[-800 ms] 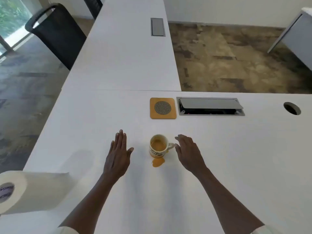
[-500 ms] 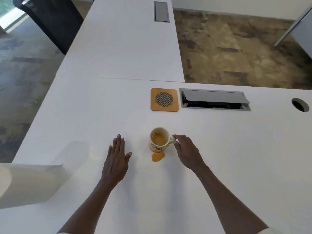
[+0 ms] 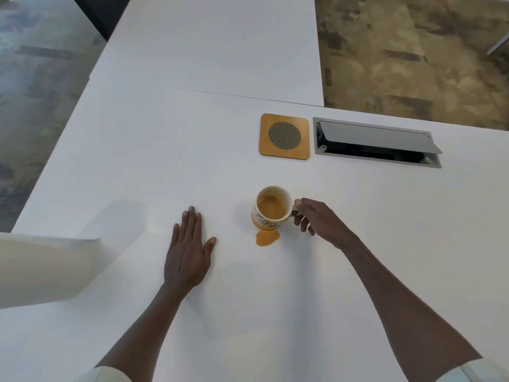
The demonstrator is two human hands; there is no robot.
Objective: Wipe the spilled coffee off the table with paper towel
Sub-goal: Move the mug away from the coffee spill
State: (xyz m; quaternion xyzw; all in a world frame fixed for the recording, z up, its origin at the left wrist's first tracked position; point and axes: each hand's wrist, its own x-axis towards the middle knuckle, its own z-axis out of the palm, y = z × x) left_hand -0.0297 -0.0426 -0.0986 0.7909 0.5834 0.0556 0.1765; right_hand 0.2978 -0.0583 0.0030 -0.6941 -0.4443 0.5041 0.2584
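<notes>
While my right hand (image 3: 321, 221) curls its fingers (image 3: 298, 203) around the handle of the mug (image 3: 271, 208), nothing has yet been wiped. The mug stands upright on the white bench (image 3: 165, 150), still part full of light brown coffee, and my fingers are closed on its handle, though whether they grip firmly I cannot tell. Just below those fingers and touching the mug's base lies the spilled coffee (image 3: 265, 238), a small orange-brown puddle (undisturbed, its edges clean). My left hand (image 3: 188, 255) lies flat on the bench, fingers stretched out together and holding nothing, well to the left of the puddle. The paper towel roll (image 3: 46, 267) sits further left of that open hand, partly out of view, with no sheet torn off as far as I can see. Beyond my right fingertips sits a square wooden coaster (image 3: 284, 136). By my judgement the job is only beginning: the mug wants moving aside, then towel fetched, then wiping.
</notes>
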